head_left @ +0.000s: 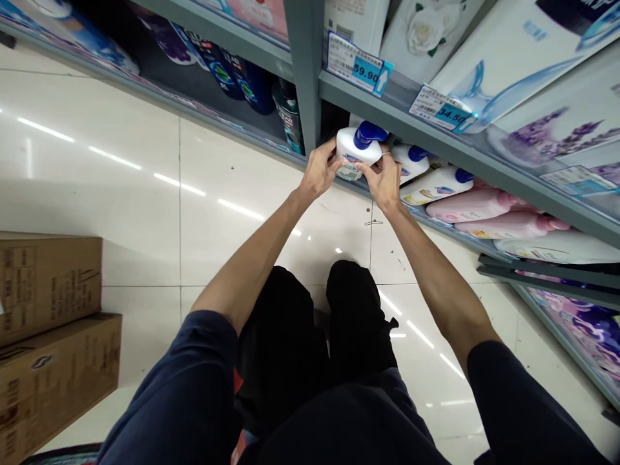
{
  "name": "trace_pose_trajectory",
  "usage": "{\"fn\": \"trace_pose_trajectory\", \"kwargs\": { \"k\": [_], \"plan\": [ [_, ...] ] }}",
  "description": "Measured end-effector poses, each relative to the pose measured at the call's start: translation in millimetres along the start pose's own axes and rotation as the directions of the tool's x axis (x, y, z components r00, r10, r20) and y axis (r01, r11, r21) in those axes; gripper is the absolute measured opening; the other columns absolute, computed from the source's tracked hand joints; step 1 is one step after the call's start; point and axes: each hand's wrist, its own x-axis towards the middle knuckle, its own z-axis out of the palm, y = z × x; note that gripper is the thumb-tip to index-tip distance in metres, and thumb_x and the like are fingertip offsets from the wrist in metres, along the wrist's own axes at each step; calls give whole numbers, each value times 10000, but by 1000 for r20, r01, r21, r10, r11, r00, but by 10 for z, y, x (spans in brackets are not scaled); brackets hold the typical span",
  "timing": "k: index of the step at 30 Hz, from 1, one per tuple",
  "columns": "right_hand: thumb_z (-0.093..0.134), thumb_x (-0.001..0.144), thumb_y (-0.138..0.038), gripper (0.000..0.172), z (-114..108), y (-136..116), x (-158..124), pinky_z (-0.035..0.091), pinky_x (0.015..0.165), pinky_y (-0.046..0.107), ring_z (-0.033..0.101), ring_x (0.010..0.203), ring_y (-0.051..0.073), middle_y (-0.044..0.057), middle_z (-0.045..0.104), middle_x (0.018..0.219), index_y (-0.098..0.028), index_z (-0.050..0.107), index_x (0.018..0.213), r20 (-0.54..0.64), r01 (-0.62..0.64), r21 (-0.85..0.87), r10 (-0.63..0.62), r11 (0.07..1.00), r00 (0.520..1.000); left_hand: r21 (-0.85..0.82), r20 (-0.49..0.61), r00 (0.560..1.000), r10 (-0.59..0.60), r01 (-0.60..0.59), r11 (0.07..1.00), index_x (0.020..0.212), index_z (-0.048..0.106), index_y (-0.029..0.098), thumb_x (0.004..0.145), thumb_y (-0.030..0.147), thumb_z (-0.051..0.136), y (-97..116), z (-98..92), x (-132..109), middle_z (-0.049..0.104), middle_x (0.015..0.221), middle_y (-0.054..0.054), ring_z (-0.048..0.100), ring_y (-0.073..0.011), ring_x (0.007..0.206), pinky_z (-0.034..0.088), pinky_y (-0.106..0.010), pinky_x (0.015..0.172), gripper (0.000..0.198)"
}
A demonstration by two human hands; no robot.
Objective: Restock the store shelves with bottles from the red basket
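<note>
One white pump bottle (pixel 353 150), blue pump top: my left hand (pixel 320 170) and right hand (pixel 382 181) both closed around it, just under the grey metal shelf (pixel 465 155).

White pump bottle (pixel 356 150) label mostly hidden by L hand (pixel 320 169) & R hand (pixel 382 181); price tag (pixel 341 57) small print unreadable; cardboard boxes (pixel 48 323) cut off at L edge.

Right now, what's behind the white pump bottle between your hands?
A dark shelf gap shows above the white pump bottle, beneath the grey shelf edge. What stands directly behind it is hidden; the left hand and right hand cover its sides.
</note>
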Motion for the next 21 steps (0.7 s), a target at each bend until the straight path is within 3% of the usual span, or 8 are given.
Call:
{"fn": "trace_pose_trajectory", "kwargs": {
  "k": [8, 12, 16, 21],
  "plan": [
    [731, 990, -691, 696, 28, 7, 23, 592, 1205, 565, 729, 1329, 344, 112, 773, 1406, -250, 603, 1513, -7, 0, 33, 0, 999, 1000, 1, 50, 998, -26, 26, 1000, 1418, 661, 198, 982, 678, 757, 45, -42, 82, 772, 1287, -110, 733, -312, 1242, 637, -452, 1084, 656],
    [661, 1043, -675, 641, 41, 63, 59, 619, 1185, 485, 748, 1312, 301, 104, 757, 1447, -281, 588, 1543, 28, 15, 9, -15, 1000, 1000, -14, 42, 998, -55, 56, 998, 1416, 652, 221, 979, 654, 775, 49, -30, 118, 780, 1321, -107, 724, -282, 1217, 647, -440, 1089, 628],
    [636, 1063, -666, 647, 76, 150, 107, 619, 1185, 468, 750, 1298, 294, 132, 735, 1477, -277, 562, 1574, 22, 62, 32, -63, 998, 998, -43, 50, 997, -57, 59, 997, 1484, 653, 266, 951, 672, 791, -84, 14, 159, 788, 1274, -109, 724, -338, 1283, 639, -507, 1111, 684],
    [596, 1084, -667, 685, 187, 290, 131, 568, 1239, 522, 716, 1357, 291, 122, 720, 1472, -277, 486, 1637, 35, 7, 2, -7, 1000, 999, -81, 43, 995, -85, 89, 993, 1538, 642, 267, 936, 668, 802, -254, 69, 161, 788, 1255, -116, 712, -367, 1340, 603, -522, 1157, 741]
  ]
}}
